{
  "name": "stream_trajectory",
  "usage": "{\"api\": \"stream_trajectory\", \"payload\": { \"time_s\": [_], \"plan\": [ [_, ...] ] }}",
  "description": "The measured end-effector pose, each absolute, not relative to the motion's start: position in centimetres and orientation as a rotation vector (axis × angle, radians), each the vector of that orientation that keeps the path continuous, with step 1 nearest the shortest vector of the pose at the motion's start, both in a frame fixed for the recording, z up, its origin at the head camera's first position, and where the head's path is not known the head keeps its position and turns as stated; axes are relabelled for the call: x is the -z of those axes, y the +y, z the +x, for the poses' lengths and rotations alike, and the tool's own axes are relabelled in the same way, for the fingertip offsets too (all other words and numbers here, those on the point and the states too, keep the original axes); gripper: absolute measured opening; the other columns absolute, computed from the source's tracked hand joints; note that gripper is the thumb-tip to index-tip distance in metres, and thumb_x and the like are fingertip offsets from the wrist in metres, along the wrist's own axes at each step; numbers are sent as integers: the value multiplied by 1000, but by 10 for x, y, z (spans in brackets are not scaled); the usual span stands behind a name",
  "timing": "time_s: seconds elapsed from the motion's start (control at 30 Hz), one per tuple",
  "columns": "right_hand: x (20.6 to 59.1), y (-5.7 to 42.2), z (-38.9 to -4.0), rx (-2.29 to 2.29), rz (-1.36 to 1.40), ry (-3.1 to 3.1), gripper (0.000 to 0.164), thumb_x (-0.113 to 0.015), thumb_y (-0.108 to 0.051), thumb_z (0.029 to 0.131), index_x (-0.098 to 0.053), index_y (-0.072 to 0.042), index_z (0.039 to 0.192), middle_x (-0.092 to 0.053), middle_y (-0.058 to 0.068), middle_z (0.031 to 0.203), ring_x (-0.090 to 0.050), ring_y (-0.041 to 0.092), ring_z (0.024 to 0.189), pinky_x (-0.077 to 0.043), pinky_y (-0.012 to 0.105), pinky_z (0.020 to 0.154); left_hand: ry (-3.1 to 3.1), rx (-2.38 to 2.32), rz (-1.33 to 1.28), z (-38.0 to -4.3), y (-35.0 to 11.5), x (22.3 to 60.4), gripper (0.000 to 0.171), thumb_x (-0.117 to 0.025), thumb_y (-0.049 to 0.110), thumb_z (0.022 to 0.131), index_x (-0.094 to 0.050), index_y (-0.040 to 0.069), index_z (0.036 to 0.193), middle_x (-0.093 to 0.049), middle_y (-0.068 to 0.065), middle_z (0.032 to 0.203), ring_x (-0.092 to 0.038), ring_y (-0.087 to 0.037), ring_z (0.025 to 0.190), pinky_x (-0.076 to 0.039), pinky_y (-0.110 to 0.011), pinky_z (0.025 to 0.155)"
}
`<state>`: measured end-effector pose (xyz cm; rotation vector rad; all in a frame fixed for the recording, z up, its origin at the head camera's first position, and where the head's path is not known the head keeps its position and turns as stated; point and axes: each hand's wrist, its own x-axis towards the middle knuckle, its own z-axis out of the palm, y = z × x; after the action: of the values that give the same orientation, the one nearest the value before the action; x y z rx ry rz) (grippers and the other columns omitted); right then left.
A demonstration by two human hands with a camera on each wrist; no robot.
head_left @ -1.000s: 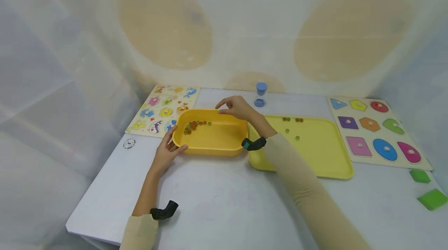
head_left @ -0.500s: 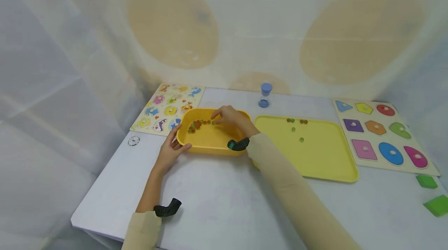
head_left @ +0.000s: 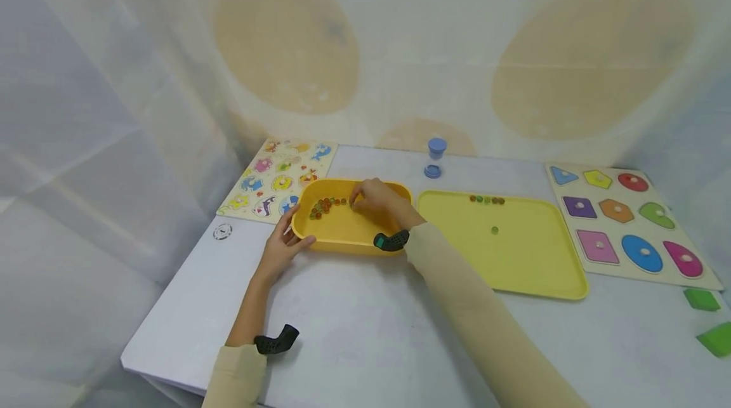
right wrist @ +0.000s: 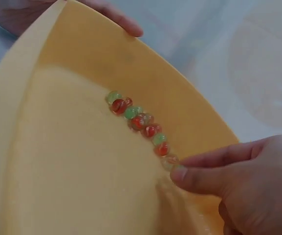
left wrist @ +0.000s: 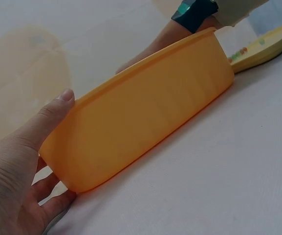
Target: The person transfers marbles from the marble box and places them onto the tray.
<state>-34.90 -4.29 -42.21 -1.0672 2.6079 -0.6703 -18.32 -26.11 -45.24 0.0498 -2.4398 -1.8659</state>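
A yellow-orange plastic basin stands on the white table. My left hand grips its left end, the thumb up at the rim and the other fingers round the outside. Inside the basin, red and green glass marbles lie in a line along the wall, bunched at the left in the head view. My right hand reaches into the basin. Its thumb and index finger pinch a clear marble at the end of that line; the fingertips partly cover it.
Right of the basin is a yellow tray with a row of marbles at its far edge and one loose marble. Around stand a blue sand timer, an animal puzzle board, a shape puzzle board and green blocks.
My right hand has come down from over the basin's far rim to the marbles inside. On the tray, one loose marble has rolled into the far row. My left hand keeps its grip.
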Motion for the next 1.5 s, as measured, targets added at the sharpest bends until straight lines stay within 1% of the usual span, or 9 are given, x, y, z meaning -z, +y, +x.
{"api": "stream_trajectory", "payload": {
  "time_s": [0.1,0.23,0.43,0.77,0.87,1.03,1.17,1.33,1.5],
  "plan": [
    [410,-31,-345,814,-1144,2605,17,-65,-21,83,-69,-14,98,-59,2,75,-39,14,62,-37,24,59,-2452,1857,50,-180,-259,447,74,-68,20,80,-27,31,140,-18,-2,148,-31,-32,130,-39,-36,99],
    [385,9,-337,997,-1233,2627,20,-65,-26,82,-69,-15,99,-39,0,53,-25,13,47,-24,23,45,-2432,1886,33,-183,-258,450,75,-69,19,79,-27,31,140,-19,-2,148,-31,-30,129,-39,-36,98],
    [370,96,-321,1003,-1169,2760,22,-64,-29,83,-68,-16,99,-28,-2,49,-23,13,43,-24,25,42,-2429,1873,37,-190,-265,464,75,-70,23,78,-27,37,138,-21,1,147,-32,-27,130,-39,-34,99],
    [423,204,-306,837,-866,2861,22,-64,-25,83,-68,-12,100,-27,-5,50,-20,8,43,-28,23,45,-2443,1846,47,-187,-268,467,74,-69,25,79,-27,39,138,-17,5,148,-30,-29,130,-38,-37,100],
    [435,217,-306,824,-833,2854,21,-64,-23,83,-68,-11,100,-26,-5,51,-18,7,44,-21,22,42,-2450,1838,42,-189,-267,467,74,-69,26,79,-26,38,138,-17,5,148,-30,-29,130,-38,-36,99],
    [441,220,-303,866,-815,2870,26,-66,-21,82,-66,-9,105,-25,-5,51,-18,6,45,-19,21,42,-2460,1832,47,-189,-267,467,74,-69,27,79,-26,38,139,-18,5,148,-31,-29,130,-39,-35,98],
    [427,204,-300,947,-911,2920,32,-66,-25,81,-64,-9,108,-25,-5,50,-19,6,42,-28,23,41,-2456,1837,50,-188,-266,466,74,-69,26,79,-26,37,139,-17,4,148,-30,-29,131,-39,-36,99],
    [393,153,-304,1085,-1112,2911,27,-67,-25,80,-65,-14,105,-26,-6,50,-21,8,42,-31,26,43,-2458,1841,57,-188,-267,465,75,-68,26,79,-25,37,139,-16,6,148,-29,-27,131,-38,-34,99],
    [369,89,-319,1116,-1233,2797,24,-67,-24,80,-67,-15,102,-29,-4,50,-24,11,43,-24,23,42,-2465,1836,50,-189,-266,465,75,-68,27,79,-24,37,139,-16,5,148,-30,-28,130,-39,-33,98]
  ]
}}
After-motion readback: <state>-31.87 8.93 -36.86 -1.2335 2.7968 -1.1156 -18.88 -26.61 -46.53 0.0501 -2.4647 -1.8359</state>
